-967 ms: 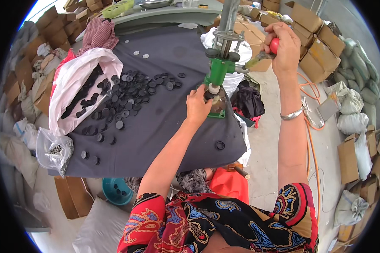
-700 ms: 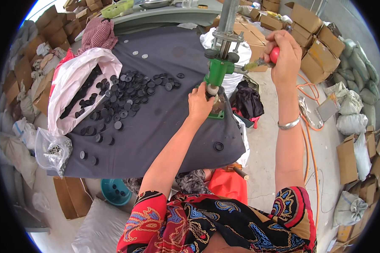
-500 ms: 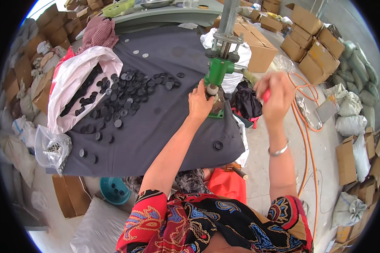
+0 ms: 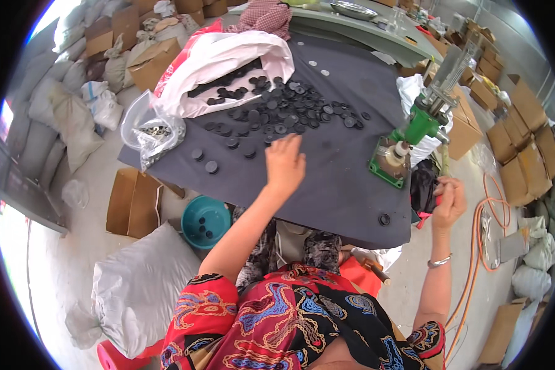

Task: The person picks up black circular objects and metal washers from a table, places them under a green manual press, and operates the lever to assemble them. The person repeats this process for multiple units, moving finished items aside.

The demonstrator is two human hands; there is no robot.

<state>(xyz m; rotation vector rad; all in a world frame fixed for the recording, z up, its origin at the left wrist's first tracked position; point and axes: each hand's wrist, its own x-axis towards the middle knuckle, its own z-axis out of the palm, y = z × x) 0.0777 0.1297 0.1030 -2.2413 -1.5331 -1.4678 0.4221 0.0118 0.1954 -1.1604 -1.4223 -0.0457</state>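
My left hand (image 4: pixel 285 163) is over the dark cloth at the near edge of a pile of black round caps (image 4: pixel 290 106). Its fingers are partly stretched and a little apart, and I see nothing in them. One cap lies right beside its fingertips. At the table's right side stands a green hand press (image 4: pixel 420 122) with a metal column and a pale plunger over its base. My right hand (image 4: pixel 450 203) is closed round the red-ended lever (image 4: pixel 445 161) of this press. The press base holds something I cannot make out clearly.
Behind the pile a white and red sack (image 4: pixel 228 52) spills more caps. A clear bag of small metal parts (image 4: pixel 157 132) sits at the table's left corner. One black ring (image 4: pixel 384 219) lies near the right edge. Below are a teal basin (image 4: pixel 206 213) and orange hose (image 4: pixel 475 259).
My left hand has left the press and moved left to the pile of caps. My right hand has come down toward me with the lever. The view has turned to the left.
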